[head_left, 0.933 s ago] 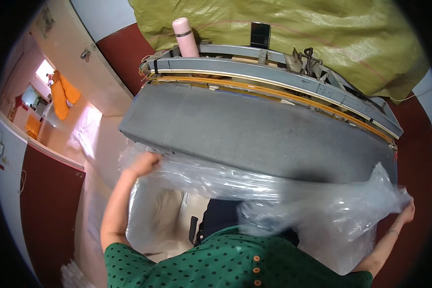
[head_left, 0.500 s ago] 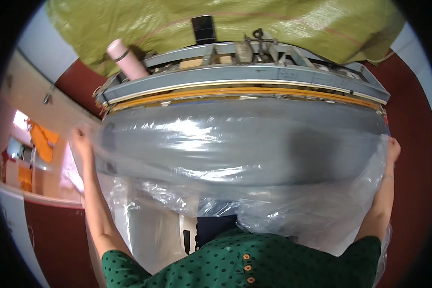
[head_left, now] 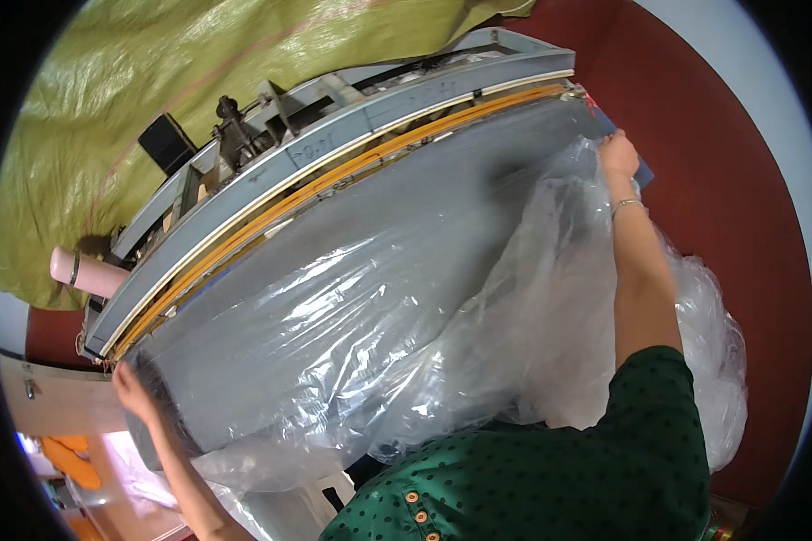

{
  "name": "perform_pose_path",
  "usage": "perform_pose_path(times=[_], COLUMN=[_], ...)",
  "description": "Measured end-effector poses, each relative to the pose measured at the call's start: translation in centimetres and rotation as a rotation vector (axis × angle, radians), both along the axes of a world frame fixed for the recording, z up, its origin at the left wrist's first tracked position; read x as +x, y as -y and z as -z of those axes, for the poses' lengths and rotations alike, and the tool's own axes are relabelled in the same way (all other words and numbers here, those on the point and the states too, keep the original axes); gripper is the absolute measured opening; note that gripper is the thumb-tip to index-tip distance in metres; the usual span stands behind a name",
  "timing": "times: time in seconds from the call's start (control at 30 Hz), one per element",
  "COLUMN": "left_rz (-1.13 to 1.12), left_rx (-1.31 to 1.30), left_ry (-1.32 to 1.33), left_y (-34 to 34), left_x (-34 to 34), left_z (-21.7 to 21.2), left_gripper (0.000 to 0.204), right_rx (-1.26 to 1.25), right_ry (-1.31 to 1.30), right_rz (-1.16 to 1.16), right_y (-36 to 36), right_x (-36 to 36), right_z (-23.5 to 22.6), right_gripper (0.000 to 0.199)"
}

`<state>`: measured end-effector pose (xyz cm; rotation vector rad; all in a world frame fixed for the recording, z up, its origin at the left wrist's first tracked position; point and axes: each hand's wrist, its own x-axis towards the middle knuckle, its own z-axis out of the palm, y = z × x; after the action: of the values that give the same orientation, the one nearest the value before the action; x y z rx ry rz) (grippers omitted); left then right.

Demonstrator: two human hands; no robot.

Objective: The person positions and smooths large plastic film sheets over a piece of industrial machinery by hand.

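"Yellow-green sheeting [head_left: 108, 117] hangs beyond the left hand [head_left: 131, 394], and a dark red wall [head_left: 713, 207] stands to the right of the right hand [head_left: 620, 155]. What lies between the two?"

"One long grey bed [head_left: 534, 122], its ends near each hand. Clear plastic film [head_left: 550, 298] covers much of it, wrinkled and shiny, spilling back from the hands toward the person's green dotted shirt [head_left: 550, 469]."

"And the right hand's state?"

"Closed, gripping the film's edge by the bed's right end. There's a bracelet [head_left: 626, 206] on that wrist, and more film bunches outside the forearm."

"The left one?"

"Beside the bed's left end, fingers partly curled. One can't tell whether they pinch the film."

"What sits past the hands?"

"An orange strip [head_left: 406, 137] runs along the bed's far edge, from near the left hand to near the right, with a grey metal frame [head_left: 370, 115] behind it. Just beyond the left hand leans a pink bottle [head_left: 88, 272]; farther off in that direction, a black rectangular device [head_left: 167, 144] rests against the sheeting."
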<state>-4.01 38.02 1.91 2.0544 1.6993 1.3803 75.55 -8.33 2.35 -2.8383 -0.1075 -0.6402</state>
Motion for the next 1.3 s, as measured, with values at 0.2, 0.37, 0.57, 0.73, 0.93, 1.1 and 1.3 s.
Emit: perform_pose_path(times=[0.2,0.37,0.57,0.73,0.93,1.1,1.3], left_rz=[1.380,1.367,2.010,2.008,1.015,0.912,1.029], left_rx=[-1.138,-1.486,-1.778,-1.015,-0.793,-0.993,-0.546], left_ry=[0.239,0.396,0.524,1.137,1.649,1.451,1.543], left_y=[23.0,30.8,34.1,25.6,19.4,26.6,23.1], left_x=[33.0,47.5,49.6,37.3,22.3,18.3,13.2], left_z=[-7.5,-3.3,-6.6,-9.2,-6.1,-4.2,-10.7], left_gripper=[0.048,0.049,0.042,0.025,0.045,0.057,0.050], right_rx=[0.022,0.062,0.054,0.015,0.026,0.012,-0.001], right_ry=[-0.001,0.001,0.018,0.025,-0.031,-0.023,0.036], right_rz=[0.003,-0.067,-0.088,-0.101,-0.101,-0.130,-0.212], right_y=[2.2,0.4,1.7,1.3,1.8,0.7,3.0], right_x=[-0.3,-0.7,-0.8,-0.2,-0.8,-1.3,1.1], right_z=[-0.1,0.0,0.2,0.1,-0.6,0.0,1.5], right_gripper=[0.025,0.021,0.018,0.018,0.024,0.023,0.022])
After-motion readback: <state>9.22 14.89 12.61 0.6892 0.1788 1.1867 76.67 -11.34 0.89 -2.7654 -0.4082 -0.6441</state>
